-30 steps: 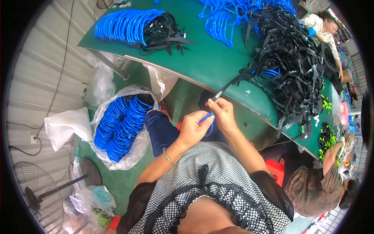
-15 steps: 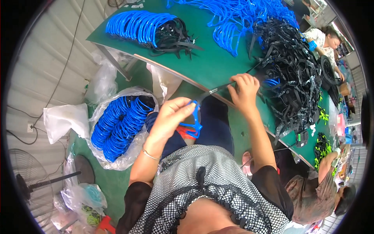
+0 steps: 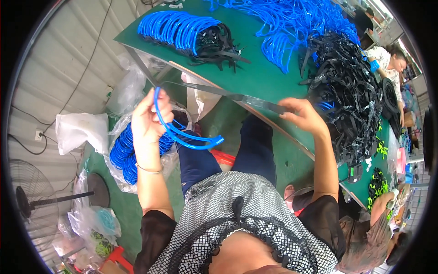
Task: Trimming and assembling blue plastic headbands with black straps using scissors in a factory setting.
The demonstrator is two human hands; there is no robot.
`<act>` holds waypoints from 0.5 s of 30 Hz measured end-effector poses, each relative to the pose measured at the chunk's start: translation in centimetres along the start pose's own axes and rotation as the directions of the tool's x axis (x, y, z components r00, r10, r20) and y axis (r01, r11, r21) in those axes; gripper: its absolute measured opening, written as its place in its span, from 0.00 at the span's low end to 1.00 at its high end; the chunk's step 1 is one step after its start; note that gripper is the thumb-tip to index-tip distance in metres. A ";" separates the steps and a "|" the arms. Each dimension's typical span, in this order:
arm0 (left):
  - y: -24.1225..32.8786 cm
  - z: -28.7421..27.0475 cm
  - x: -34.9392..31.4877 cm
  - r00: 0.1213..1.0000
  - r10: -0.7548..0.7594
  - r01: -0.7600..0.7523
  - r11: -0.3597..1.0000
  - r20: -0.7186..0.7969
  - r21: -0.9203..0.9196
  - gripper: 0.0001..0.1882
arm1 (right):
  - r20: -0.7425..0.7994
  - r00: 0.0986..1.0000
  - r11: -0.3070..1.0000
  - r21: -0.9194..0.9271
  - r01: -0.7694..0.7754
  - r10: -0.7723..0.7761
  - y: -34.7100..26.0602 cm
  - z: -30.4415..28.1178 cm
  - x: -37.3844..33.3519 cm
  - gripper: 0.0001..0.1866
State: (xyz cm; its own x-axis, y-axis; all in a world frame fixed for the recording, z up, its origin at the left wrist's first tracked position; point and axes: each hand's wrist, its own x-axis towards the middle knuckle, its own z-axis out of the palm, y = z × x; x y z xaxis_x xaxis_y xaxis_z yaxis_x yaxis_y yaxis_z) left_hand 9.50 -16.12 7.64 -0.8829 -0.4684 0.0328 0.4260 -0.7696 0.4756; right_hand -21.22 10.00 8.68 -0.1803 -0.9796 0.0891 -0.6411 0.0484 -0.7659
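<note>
Blue tube [image 3: 205, 146]: in the left hand [image 3: 153, 116], hanging in an open curve in front of the lap, one end out to the right. Half a second ago it was bunched in a small loop; now it's opened out.

Left hand: fingers curled closed around the tube, moved out left and higher since then, now in front of the clear plastic bag [image 3: 171, 164] of blue coils [image 3: 125, 150].

Black strap [image 3: 205, 87]: spans hand to hand, almost straight, clear film on part of it. Far more length showing than before. Left end arrives by the tube's top; can't tell if joined.

Right hand [image 3: 288, 110]: thumb and fingers pinched nearly closed on the strap's right end, out over the desk [image 3: 253, 71] edge.

Upshot, my read: strap drawn out to length, piece still in hand, not laid down.

Further out: row of blue loops [image 3: 171, 29] on the desk's left, black strap pile [image 3: 346, 91] right.
</note>
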 end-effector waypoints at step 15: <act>-3.9 -5.3 -1.9 0.987 -0.107 0.061 0.940 -0.120 -0.335 0.11 | 0.231 0.971 -0.012 0.973 -0.231 0.056 2.2 9.1 -3.7 0.10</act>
State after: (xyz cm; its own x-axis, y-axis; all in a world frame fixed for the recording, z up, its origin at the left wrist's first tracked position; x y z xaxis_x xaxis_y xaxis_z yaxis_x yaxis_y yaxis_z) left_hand 10.57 -14.55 1.07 -0.8930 -0.4325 -0.1241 0.4131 -0.8974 0.1551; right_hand -15.16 11.96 0.85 -0.0383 -0.9939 -0.1034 0.7748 0.0358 -0.6312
